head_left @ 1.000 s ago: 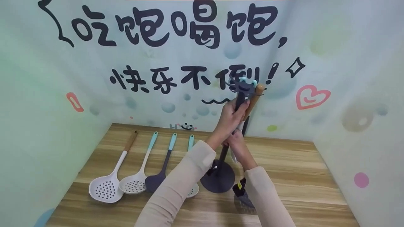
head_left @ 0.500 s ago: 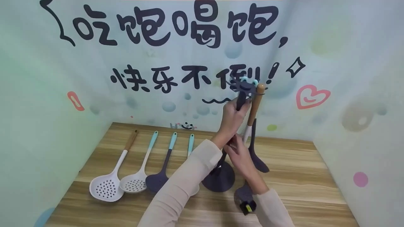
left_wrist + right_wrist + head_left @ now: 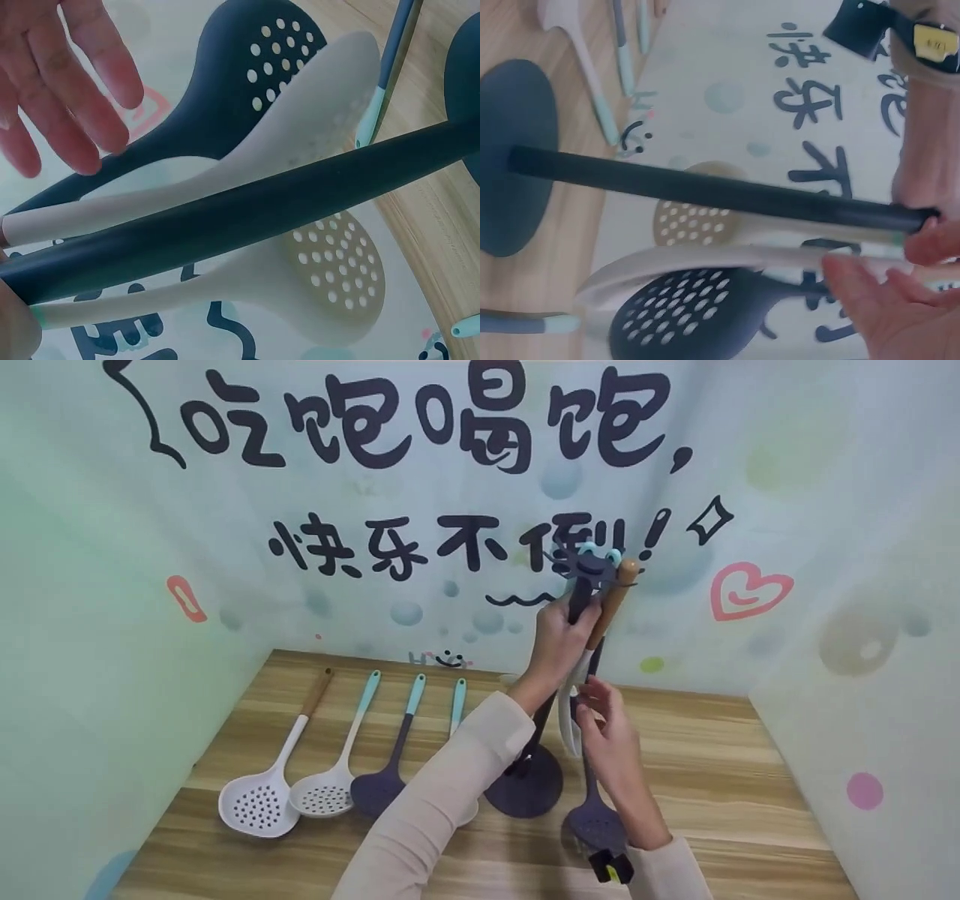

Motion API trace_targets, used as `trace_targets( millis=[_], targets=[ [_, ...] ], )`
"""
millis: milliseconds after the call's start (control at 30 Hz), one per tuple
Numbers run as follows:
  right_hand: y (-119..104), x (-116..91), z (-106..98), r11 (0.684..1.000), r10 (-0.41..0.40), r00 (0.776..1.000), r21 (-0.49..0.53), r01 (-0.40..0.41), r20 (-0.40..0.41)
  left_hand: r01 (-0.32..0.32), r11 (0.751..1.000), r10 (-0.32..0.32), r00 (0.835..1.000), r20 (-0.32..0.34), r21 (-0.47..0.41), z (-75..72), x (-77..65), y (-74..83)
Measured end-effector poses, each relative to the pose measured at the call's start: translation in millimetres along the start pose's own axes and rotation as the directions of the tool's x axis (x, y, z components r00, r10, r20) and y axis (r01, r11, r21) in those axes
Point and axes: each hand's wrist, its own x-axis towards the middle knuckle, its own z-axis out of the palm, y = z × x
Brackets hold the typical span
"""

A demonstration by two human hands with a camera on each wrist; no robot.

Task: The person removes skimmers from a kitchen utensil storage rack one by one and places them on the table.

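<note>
A dark utensil stand (image 3: pixel 546 716) has a round base and a top with cartoon eyes. My left hand (image 3: pixel 566 637) grips its pole near the top. Three perforated utensils hang there: a dark skimmer (image 3: pixel 690 307), a white one (image 3: pixel 667 262) and a cream one (image 3: pixel 341 281). A wooden handle (image 3: pixel 615 604) stands beside the left hand. My right hand (image 3: pixel 611 727) is off the pole, its fingers loosely extended beside the hanging utensils. In the left wrist view, its fingers (image 3: pixel 56 82) hang straight near the dark skimmer's shaft.
Left of the stand, a white skimmer (image 3: pixel 259 806), a smaller skimmer (image 3: pixel 324 797), a dark spatula (image 3: pixel 379 787) and a blue-handled utensil (image 3: pixel 458 701) lie on the wooden table (image 3: pixel 720 810). A dark slotted utensil (image 3: pixel 596 819) lies to the right. A printed backdrop (image 3: pixel 420 607) stands behind.
My right hand has left the pole below the left hand and moved right beside the hanging utensils, which have shifted about. The left hand keeps its grip.
</note>
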Motion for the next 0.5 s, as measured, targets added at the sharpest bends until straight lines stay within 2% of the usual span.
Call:
trace_targets(
  millis=[200, 333, 500],
  targets=[
    [3, 0, 1, 0.998, 0.005, 0.995, -0.067, 0.001, 0.1, -0.022, 1.0, 0.022, 1.0, 0.018, -0.017, 0.0, -1.1, -0.2],
    [11, 5, 1, 0.999, -0.01, 0.99, -0.051, 0.018, 0.14, -0.032, 0.999, 0.032, 0.999, 0.005, -0.014, -1.4, 0.2, -0.6],
    [27, 13, 2, 0.999, -0.025, 0.988, 0.027, 0.021, 0.155, -0.032, 0.999, 0.033, 0.999, 0.015, -0.018, 0.5, -0.8, -2.1]
  ],
)
